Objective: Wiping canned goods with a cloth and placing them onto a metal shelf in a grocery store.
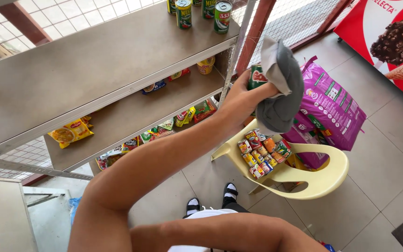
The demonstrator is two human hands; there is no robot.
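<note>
The left hand (243,95) was raised in front of the grey metal shelving unit (94,70), its fingers closed around a green-and-red labelled tin can (256,77). Draped over the same hand and can hung a soft grey cloth with a pale underside (281,88), so the fingers themselves were mostly hidden. The can was pressed between the hand and the cloth, level with the edge of the upper shelf board and just to its right. The right hand was out of view; only its forearm crossed the bottom of the picture, so its grip could not be told.

Below the left hand stood a pale yellow plastic chair (323,179), with a cluster of small tins with red, green and yellow labels (263,154) lying on its seat. Beyond the hand, leaning behind the chair, was a large purple printed sack (332,107). Up and to the left of the hand, four green-labelled cans (201,11) stood at the far end of the top shelf. On the lower shelves, down and left of the hand, lay yellow noodle packets (71,132) and a row of mixed colourful sachets (164,126)
</note>
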